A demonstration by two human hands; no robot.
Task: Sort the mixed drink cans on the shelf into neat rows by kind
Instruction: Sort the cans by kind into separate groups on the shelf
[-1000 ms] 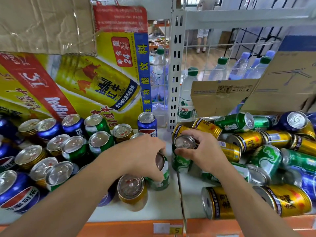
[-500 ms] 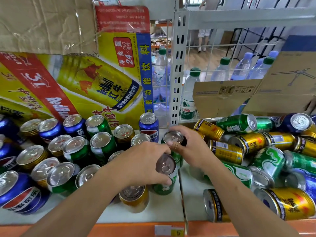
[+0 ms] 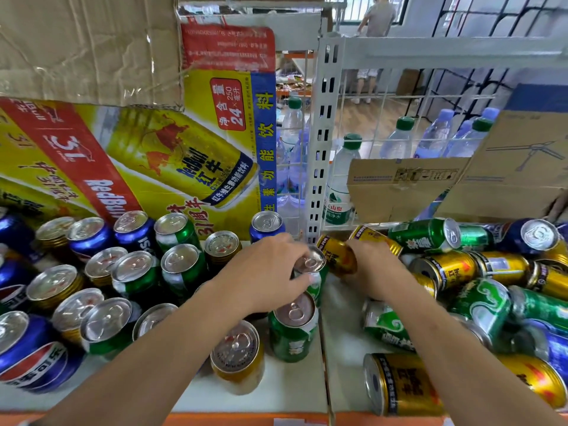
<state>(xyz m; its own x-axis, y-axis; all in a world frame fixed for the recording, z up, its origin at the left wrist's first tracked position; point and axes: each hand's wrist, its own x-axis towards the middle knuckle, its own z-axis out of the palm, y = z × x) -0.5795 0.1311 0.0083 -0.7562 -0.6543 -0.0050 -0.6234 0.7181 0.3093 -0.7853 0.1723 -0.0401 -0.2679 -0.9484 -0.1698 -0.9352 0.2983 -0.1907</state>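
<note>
The left hand [image 3: 267,272] has its fingers [image 3: 299,284] curled round the top of an upright green can [image 3: 312,262], which stands on the white shelf [image 3: 292,392] beside the divider. Just nearer than those fingers stands a second green can [image 3: 292,330], and nearer still a gold can [image 3: 238,358], both upright. The right hand [image 3: 376,272] wraps its fingers round a tilted Red Bull can [image 3: 336,256], just beside the held green one. Right of that hand lies a heap of cans [image 3: 488,302], green, gold and blue, on their sides. Left of the left fingers stand more upright cans, among them a blue Pepsi can [image 3: 33,355]. Behind these leans a yellow carton [image 3: 184,155] printed "RedBull", "红牛" and "24 × 250". Beyond the right fingers stands a water bottle [image 3: 338,192] labelled "山泉".
</note>
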